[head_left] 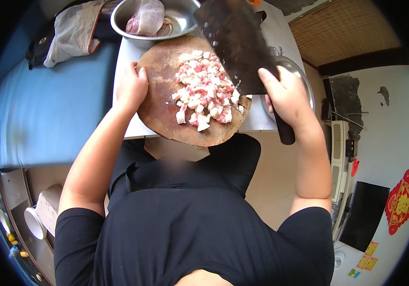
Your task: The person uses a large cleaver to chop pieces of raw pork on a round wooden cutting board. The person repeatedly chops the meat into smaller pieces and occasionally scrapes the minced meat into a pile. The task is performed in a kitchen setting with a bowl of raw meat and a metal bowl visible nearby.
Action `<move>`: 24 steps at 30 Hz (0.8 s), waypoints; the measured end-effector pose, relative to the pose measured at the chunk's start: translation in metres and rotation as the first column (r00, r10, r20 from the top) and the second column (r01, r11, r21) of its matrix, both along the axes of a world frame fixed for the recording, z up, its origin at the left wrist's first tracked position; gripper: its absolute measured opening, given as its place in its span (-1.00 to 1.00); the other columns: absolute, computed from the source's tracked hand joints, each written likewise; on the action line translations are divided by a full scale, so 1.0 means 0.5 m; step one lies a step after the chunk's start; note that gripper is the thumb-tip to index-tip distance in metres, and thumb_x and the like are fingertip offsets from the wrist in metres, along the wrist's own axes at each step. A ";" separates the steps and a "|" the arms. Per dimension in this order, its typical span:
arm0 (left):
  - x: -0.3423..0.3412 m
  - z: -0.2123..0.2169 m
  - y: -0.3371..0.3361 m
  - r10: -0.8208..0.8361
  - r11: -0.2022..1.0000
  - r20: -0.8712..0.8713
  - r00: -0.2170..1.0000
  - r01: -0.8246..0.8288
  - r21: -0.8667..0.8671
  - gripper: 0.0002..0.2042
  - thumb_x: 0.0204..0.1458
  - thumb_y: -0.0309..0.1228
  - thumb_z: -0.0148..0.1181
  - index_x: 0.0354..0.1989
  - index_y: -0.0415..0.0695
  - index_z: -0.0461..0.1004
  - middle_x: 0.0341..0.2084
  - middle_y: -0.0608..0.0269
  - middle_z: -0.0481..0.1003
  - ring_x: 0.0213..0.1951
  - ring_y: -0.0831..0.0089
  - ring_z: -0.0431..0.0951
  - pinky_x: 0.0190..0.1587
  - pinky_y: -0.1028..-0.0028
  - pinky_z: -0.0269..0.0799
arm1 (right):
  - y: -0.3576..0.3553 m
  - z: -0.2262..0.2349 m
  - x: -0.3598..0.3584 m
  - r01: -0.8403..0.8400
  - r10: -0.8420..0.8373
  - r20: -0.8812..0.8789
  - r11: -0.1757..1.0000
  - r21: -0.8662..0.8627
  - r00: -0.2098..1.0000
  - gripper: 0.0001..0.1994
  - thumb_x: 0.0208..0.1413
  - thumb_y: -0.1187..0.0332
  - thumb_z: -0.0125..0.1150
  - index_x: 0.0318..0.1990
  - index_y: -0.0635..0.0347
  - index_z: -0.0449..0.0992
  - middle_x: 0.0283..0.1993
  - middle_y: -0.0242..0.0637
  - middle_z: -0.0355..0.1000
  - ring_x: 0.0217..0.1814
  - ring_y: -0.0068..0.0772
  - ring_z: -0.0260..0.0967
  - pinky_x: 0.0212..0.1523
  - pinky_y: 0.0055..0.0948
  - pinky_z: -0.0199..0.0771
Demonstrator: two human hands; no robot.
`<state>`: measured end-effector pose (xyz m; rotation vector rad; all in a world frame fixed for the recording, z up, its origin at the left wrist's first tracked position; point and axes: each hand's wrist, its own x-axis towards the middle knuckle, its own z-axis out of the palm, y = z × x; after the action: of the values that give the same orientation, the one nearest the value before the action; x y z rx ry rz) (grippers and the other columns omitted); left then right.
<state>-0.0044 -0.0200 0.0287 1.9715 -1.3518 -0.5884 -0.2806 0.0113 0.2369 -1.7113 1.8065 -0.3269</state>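
A round wooden cutting board point(159, 107) sits at the front of the white table, its near edge jutting past the tabletop. Chopped pink and white fatty meat point(204, 90) is heaped across its middle and right. My left hand point(134, 88) grips the board's left rim, thumb uppermost; the fingers are partly hidden. In my right hand point(290, 97) is a dark, broad-bladed cleaver point(235, 45), held by its handle. The blade is slightly blurred, raised over the board's upper right, with white bits stuck to it.
Behind the board, a steel bowl point(185, 21) holds a larger piece of meat point(146, 19). A round metal dish point(304, 78) lies partly behind my right hand. At left is a blue padded surface point(56, 109) bearing a pale plastic bag point(73, 33). The table's front edge point(261, 125) is close to me.
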 end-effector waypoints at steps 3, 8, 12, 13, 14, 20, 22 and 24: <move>0.001 -0.005 0.002 0.052 0.998 -0.143 0.988 -0.057 -0.032 -0.59 0.13 -0.28 -0.12 0.09 -0.27 0.20 -0.05 -0.11 0.40 0.00 0.04 0.41 0.06 0.27 0.28 | 0.020 -0.053 0.022 -0.012 0.004 -0.194 0.999 -0.036 0.981 -0.59 0.14 0.07 -0.03 -0.23 0.34 0.45 -0.35 0.08 0.46 -0.25 -0.01 0.45 -0.19 -0.23 0.40; -0.008 -0.007 -0.008 0.049 0.997 -0.103 0.993 -0.055 -0.049 -0.61 0.14 -0.29 -0.14 0.08 -0.26 0.21 -0.05 -0.10 0.40 0.00 0.06 0.41 0.06 0.28 0.28 | -0.002 -0.083 0.005 -0.299 0.286 -0.432 0.953 0.039 0.855 -0.59 0.14 0.04 -0.11 -0.22 0.24 0.46 -0.24 0.09 0.45 -0.15 0.08 0.40 -0.12 -0.15 0.39; 0.005 -0.005 0.002 0.059 0.996 -0.120 0.991 -0.066 -0.055 -0.61 0.13 -0.30 -0.15 0.08 -0.26 0.21 -0.05 -0.11 0.39 -0.01 0.06 0.41 0.05 0.28 0.28 | 0.032 0.002 0.022 -0.132 0.129 -0.049 0.988 -0.083 0.990 -0.60 0.13 0.10 0.00 -0.16 0.31 0.47 -0.33 0.06 0.47 -0.23 0.02 0.45 -0.18 -0.23 0.40; 0.005 -0.006 0.001 0.070 0.996 -0.122 0.990 -0.077 -0.055 -0.61 0.13 -0.31 -0.15 0.08 -0.26 0.21 -0.05 -0.10 0.40 -0.01 0.06 0.42 0.05 0.28 0.28 | 0.036 -0.011 0.019 -0.153 0.151 -0.020 0.974 -0.165 0.988 -0.62 0.12 0.15 0.04 -0.13 0.34 0.46 -0.37 0.05 0.47 -0.28 0.00 0.45 -0.21 -0.26 0.40; 0.006 -0.009 0.003 0.076 0.995 -0.122 0.990 -0.083 -0.055 -0.61 0.13 -0.31 -0.15 0.08 -0.26 0.21 -0.06 -0.10 0.40 -0.01 0.05 0.42 0.04 0.27 0.29 | 0.038 -0.036 0.030 -0.136 0.122 -0.112 0.983 -0.126 0.986 -0.61 0.13 0.13 -0.01 -0.17 0.35 0.45 -0.33 0.08 0.47 -0.24 0.03 0.44 -0.17 -0.21 0.39; 0.003 -0.030 -0.008 0.036 0.995 -0.082 0.996 -0.043 -0.091 -0.63 0.11 -0.31 -0.14 0.05 -0.25 0.24 -0.07 -0.11 0.41 -0.02 0.01 0.41 0.04 0.24 0.28 | 0.007 -0.073 0.014 -0.321 0.273 -0.425 0.946 -0.043 0.863 -0.59 0.11 0.08 0.02 -0.19 0.33 0.42 -0.43 0.04 0.45 -0.39 -0.01 0.41 -0.32 -0.27 0.39; 0.004 -0.017 -0.002 0.052 0.996 -0.110 0.993 -0.059 -0.063 -0.64 0.11 -0.30 -0.15 0.04 -0.23 0.24 -0.07 -0.09 0.41 -0.02 0.02 0.41 0.05 0.23 0.28 | 0.016 -0.031 0.016 -0.183 0.170 -0.169 0.981 -0.060 0.971 -0.64 0.14 0.13 0.04 -0.23 0.35 0.42 -0.58 -0.18 0.37 -0.60 -0.37 0.32 -0.51 -0.41 0.34; 0.013 -0.015 0.012 0.076 0.995 -0.125 0.989 -0.084 -0.059 -0.64 0.11 -0.30 -0.15 0.05 -0.22 0.24 -0.07 -0.08 0.41 -0.02 0.02 0.41 0.05 0.24 0.28 | 0.023 -0.001 0.035 -0.078 0.077 -0.007 0.995 -0.060 0.997 -0.59 0.14 0.10 0.01 -0.19 0.36 0.43 -0.49 0.03 0.44 -0.43 -0.05 0.43 -0.33 -0.29 0.40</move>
<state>0.0020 -0.0142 0.0212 1.8964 -1.1972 -0.6104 -0.2633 0.0226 0.2365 -1.8200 1.7446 -0.3477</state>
